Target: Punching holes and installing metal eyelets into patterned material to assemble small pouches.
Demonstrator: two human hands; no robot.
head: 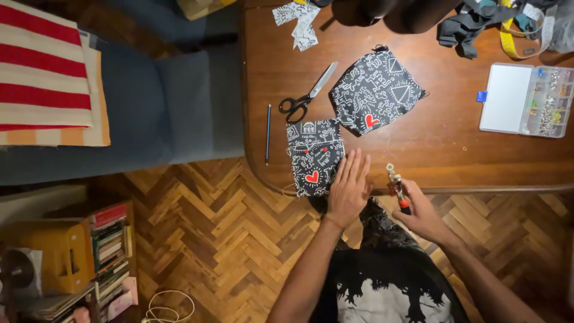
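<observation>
My left hand (348, 186) lies flat, fingers together, on the right edge of a black-and-white patterned fabric piece (312, 157) with red hearts, at the front edge of the wooden table (454, 149). My right hand (418, 214) grips a pair of red-handled pliers (396, 185), its metal tip pointing up just over the table edge. A second, larger patterned fabric piece (376, 91) lies further back. Black-handled scissors (306, 96) and a thin pencil (268, 133) rest to the left of the fabrics.
A clear plastic organiser box (526, 98) of small parts sits open at the right. A yellow tape measure (513, 36), dark straps and fabric scraps (299, 21) lie along the far edge. A blue chair (179, 101), striped cloth and herringbone floor are on the left.
</observation>
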